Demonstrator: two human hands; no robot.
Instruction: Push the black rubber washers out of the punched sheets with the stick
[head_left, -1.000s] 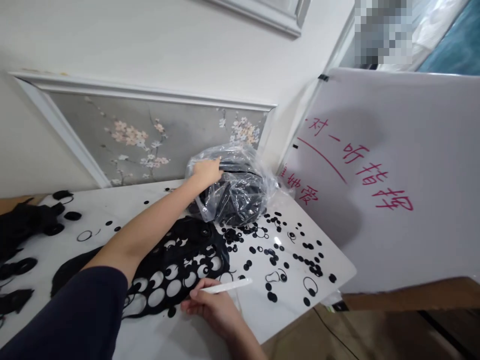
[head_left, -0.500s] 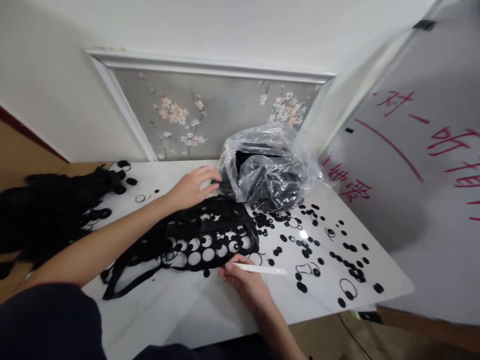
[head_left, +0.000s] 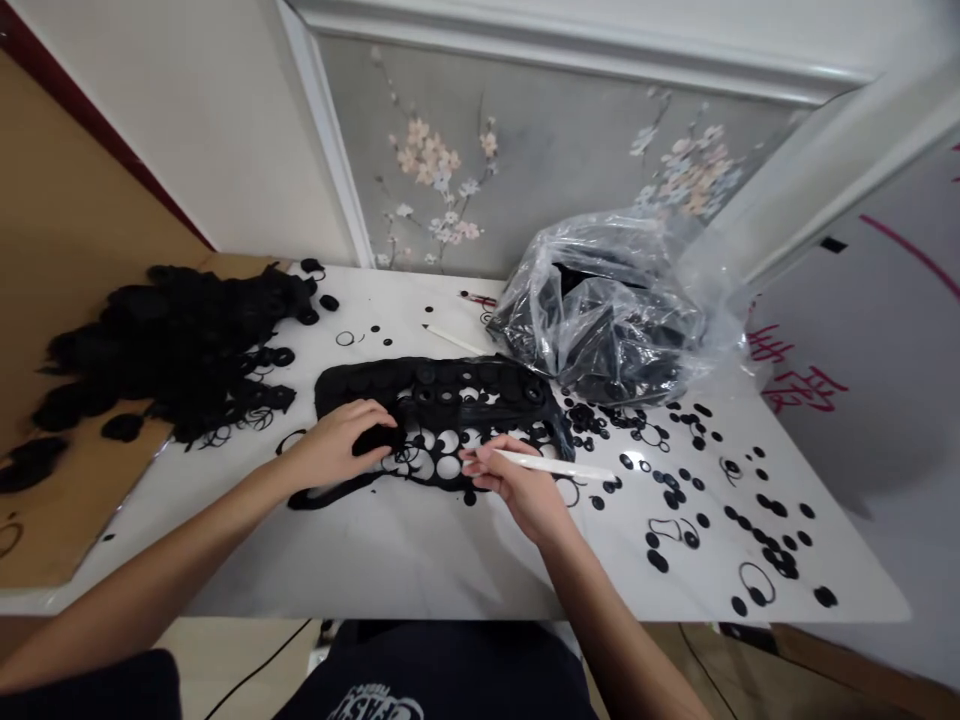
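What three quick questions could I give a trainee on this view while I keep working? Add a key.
1. Multiple choice: what does the right hand hold at the holed black sheet? A: a pair of scissors. B: a white pen-like tool. C: a coffee cup.
2. True or false: the clear plastic bag stands near the floral panel, on the white table.
3. Fill the gap: the large heap of black pieces lies nearer the ___ hand.

Key: 1, B. 2, true. 3, the left hand.
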